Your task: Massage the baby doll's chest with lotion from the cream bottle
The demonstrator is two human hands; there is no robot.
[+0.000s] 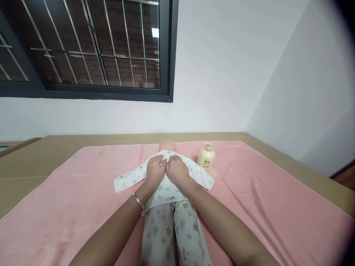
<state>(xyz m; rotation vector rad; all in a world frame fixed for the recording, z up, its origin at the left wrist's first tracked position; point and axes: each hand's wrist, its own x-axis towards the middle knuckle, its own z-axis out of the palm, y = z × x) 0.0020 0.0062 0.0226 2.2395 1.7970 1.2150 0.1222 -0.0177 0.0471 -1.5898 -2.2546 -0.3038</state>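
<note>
A baby doll lies on its back, its rounded head (167, 145) at the far end. It wears a long-sleeved white baby top (166, 192) with a small green-and-grey print, both sleeves spread outward. Matching baby pants (159, 229) cover the legs, which point toward me. My left hand (155, 170) and my right hand (177, 170) rest side by side on the chest, thumbs nearly meeting at the middle. Their fingers are bent and seem to pinch the top's cloth below the neck. What lies under the fingertips is hidden.
A cream-coloured pump bottle (206, 158) stands just beyond the sleeve on the right. Under everything spreads a pink blanket (83, 192) on a tan surface (24, 173). A white wall (210, 74) and a barred window (97, 48) are behind.
</note>
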